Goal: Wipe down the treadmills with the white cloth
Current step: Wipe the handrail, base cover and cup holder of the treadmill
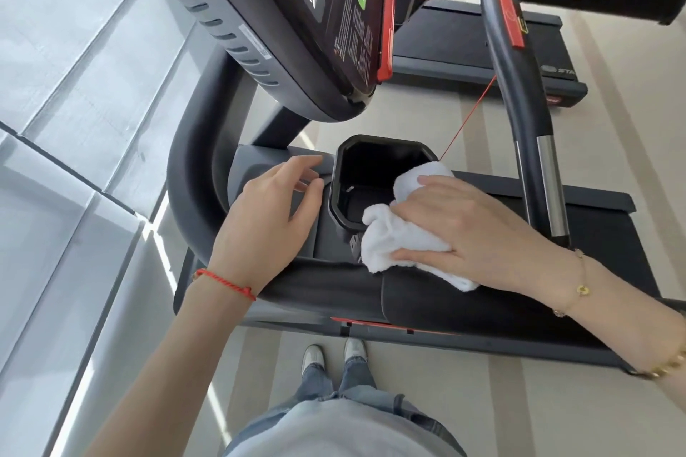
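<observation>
I stand at the side of a dark grey treadmill [200,174] and look down on it. My right hand [471,223] presses a crumpled white cloth [397,237] flat onto the console tray, at the right rim of a black cup holder [367,167]. The fingers lie spread over the cloth. My left hand [271,211] hovers open beside the cup holder's left edge, fingers apart, holding nothing. The black display console [297,11] tilts overhead. A padded black handrail [427,302] runs under my right wrist.
A curved handlebar with a red button and a chrome section [527,100] rises on the right. A thin red safety cord [467,119] hangs from the console. A second treadmill [482,44] lies beyond. Glass panels [74,122] line the left. My shoes [334,356] stand on striped floor.
</observation>
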The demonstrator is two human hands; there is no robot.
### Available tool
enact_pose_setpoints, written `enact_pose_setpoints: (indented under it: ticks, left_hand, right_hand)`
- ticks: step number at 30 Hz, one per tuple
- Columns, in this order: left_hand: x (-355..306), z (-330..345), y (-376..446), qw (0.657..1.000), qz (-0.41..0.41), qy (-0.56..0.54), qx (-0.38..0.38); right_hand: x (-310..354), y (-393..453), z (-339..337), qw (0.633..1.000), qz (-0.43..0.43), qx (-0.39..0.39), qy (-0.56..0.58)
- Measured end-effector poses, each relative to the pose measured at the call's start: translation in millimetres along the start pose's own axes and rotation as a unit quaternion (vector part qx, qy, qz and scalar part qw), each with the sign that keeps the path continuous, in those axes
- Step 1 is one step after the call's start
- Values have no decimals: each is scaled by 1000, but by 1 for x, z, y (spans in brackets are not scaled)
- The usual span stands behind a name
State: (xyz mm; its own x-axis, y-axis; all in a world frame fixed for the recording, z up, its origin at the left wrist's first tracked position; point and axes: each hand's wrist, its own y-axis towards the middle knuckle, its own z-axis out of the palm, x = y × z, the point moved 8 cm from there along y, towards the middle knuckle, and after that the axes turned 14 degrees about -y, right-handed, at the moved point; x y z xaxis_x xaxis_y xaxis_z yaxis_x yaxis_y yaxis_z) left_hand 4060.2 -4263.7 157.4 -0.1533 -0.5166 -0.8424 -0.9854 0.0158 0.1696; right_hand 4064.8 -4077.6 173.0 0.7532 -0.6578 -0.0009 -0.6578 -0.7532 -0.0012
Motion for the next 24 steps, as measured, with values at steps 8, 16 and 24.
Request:
enact_pose_setpoints:
  ticks: [8, 16, 24]
  left_hand:
    - [1, 3, 0, 1000, 1, 14, -1]
    - [-6, -14, -4, 999, 27, 32, -20]
    - [-1, -24, -12, 998, 47, 45, 3]
  right_hand:
    - [22, 37, 14, 990, 141, 9, -15]
    - [38, 38, 7, 965, 258, -39, -9]
    - [10, 84, 10, 927, 371, -27, 58]
